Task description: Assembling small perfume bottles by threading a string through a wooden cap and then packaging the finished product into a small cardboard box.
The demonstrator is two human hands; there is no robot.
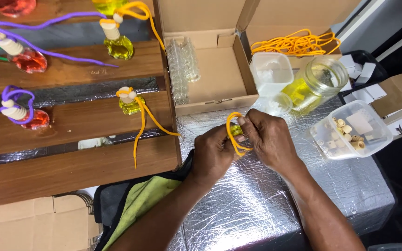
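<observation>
Orange cord (231, 135) loops between both hands above the foil-covered desk (257, 204). From the head view, the left hand (212, 155) pinches the lower part of the loop, and its grip also seems closed on a small yellow bottle (236, 130), mostly hidden. Touching it, the right hand (268, 137) has its grip closed on the cord's upper end. Just beyond the right hand stand a glass jar (315, 83) of yellow liquid and a clear tub (352, 130) of wooden beads. Left of the hands, finished bottles (129, 100) rest on wooden slats (70, 125).
</observation>
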